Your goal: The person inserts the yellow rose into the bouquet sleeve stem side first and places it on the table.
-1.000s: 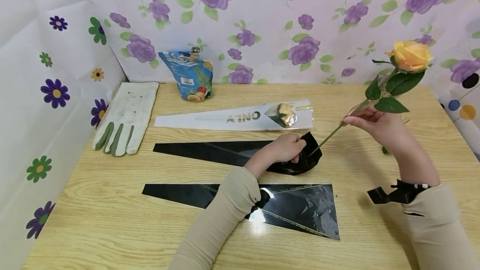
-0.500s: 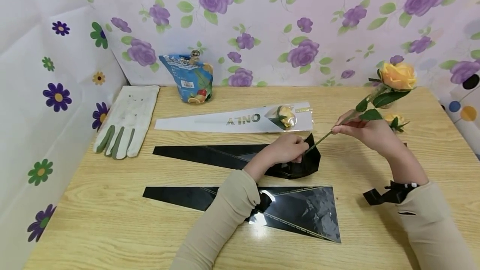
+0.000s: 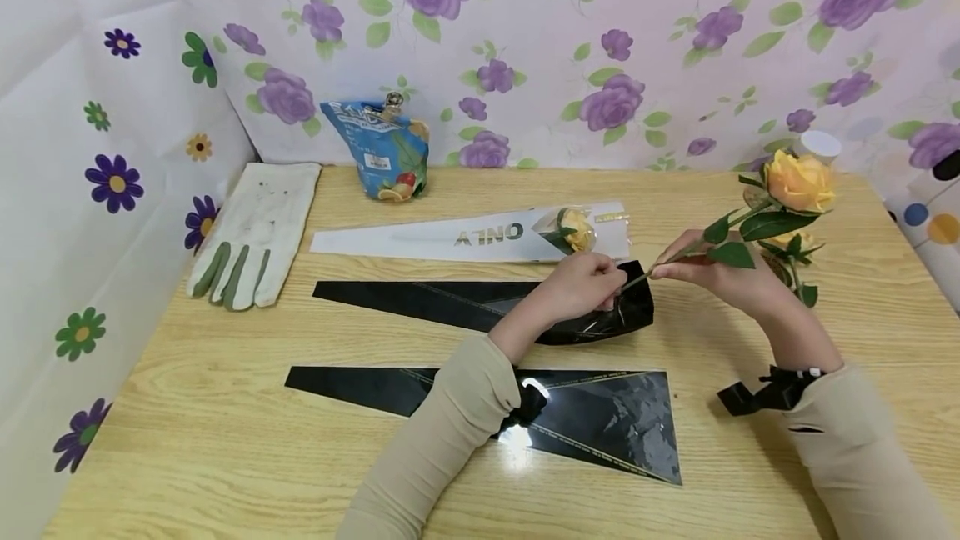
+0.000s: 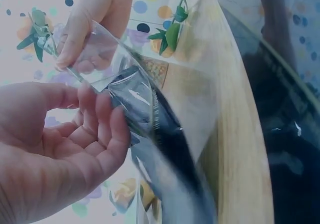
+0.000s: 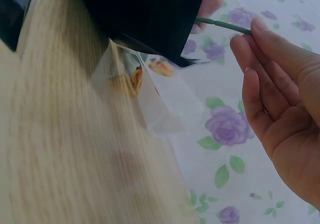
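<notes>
My right hand pinches the green stem of a yellow artificial rose between thumb and fingertips. The bloom and its leaves tilt up to the right. With curled fingers, my left hand pinches the mouth of a black flower sleeve with a clear film front. The stem's lower end passes into that mouth beside the left fingertips; its tip is hidden. In front lies a second black sleeve, flat, partly under the left forearm.
A white sleeve holding a yellow rose lies behind. A white glove lies at the left, and a blue clipped pouch stands at the back. Another yellow rose is partly hidden behind the right hand.
My right hand has moved left and slightly down with the rose, so the bloom sits lower and the stem reaches farther into the sleeve. My left hand stays at the sleeve's mouth.
</notes>
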A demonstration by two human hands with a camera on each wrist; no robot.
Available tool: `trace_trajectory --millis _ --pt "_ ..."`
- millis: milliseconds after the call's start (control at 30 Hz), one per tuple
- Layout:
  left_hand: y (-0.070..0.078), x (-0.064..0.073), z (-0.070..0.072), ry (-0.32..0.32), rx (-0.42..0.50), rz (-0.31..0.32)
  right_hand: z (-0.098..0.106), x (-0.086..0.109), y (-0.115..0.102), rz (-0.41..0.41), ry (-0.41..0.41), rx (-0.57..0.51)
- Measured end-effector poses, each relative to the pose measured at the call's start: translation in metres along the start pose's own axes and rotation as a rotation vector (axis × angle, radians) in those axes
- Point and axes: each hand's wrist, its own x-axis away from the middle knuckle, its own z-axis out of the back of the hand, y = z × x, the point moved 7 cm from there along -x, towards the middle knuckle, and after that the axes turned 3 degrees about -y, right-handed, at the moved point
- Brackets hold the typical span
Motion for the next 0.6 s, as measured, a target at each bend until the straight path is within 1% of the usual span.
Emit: trace_trajectory --millis 133,167,233,333,433,467,533,600 --pt "0.003 0.000 0.001 0.012 0.010 -0.006 -0.007 0.000 -0.003 0.070 -0.046 -0.086" --pt "0.004 0.001 0.002 0.020 0.003 -0.010 -0.008 -0.001 -0.003 0.072 -0.051 -0.094" --pt "0.005 0.001 0.004 0.033 -0.017 -0.016 -0.011 -0.002 -0.003 0.062 -0.063 -0.105" --pt "0.005 0.002 0.006 0.044 -0.059 -0.024 -0.012 -0.002 0.000 0.020 -0.071 -0.101" --pt "0.004 0.002 0.007 0.040 -0.088 -0.020 -0.012 -0.001 0.013 -0.014 -0.095 -0.135" --pt "0.004 0.003 0.008 0.038 -0.094 -0.016 -0.012 0.000 0.017 -0.004 -0.106 -0.157" --pt "0.004 0.003 0.008 0.035 -0.102 -0.012 -0.011 0.002 0.023 0.040 -0.131 -0.196" --pt "0.005 0.004 0.008 0.035 -0.109 -0.011 -0.007 0.005 0.025 0.104 -0.142 -0.246"
